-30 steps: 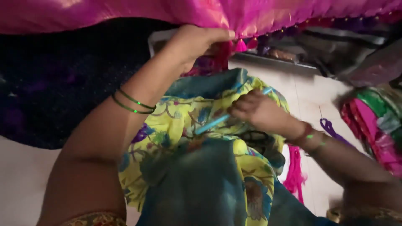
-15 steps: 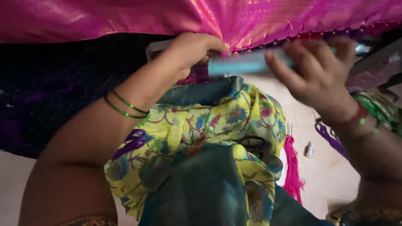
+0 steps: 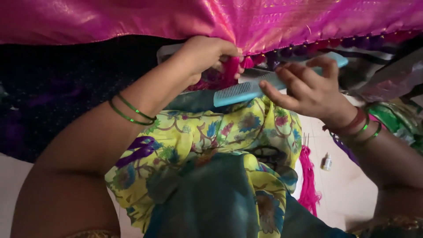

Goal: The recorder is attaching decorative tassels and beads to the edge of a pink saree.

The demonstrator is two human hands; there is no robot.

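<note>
Pink silk cloth (image 3: 132,20) with a woven sheen stretches across the top of the view, its lower edge trimmed with small tassels (image 3: 352,42) in pink and purple. Below it lies the person's lap, draped in yellow floral fabric (image 3: 207,136) with teal panels. The left hand (image 3: 209,55) is closed around a bunch of pink tassel threads (image 3: 230,70) at the cloth's edge, just left of centre, green bangles on its wrist. The right hand (image 3: 310,90) pinches a light blue comb (image 3: 260,86) between thumb and fingers — the teeth end points toward the left hand and lies just beside the gripped threads. Lower right, a loose hank of pink thread (image 3: 308,185) hangs beside the lap, and near it a small white bottle (image 3: 327,162) stands on the pale floor (image 3: 348,194) — whether anything is in it cannot be told.
</note>
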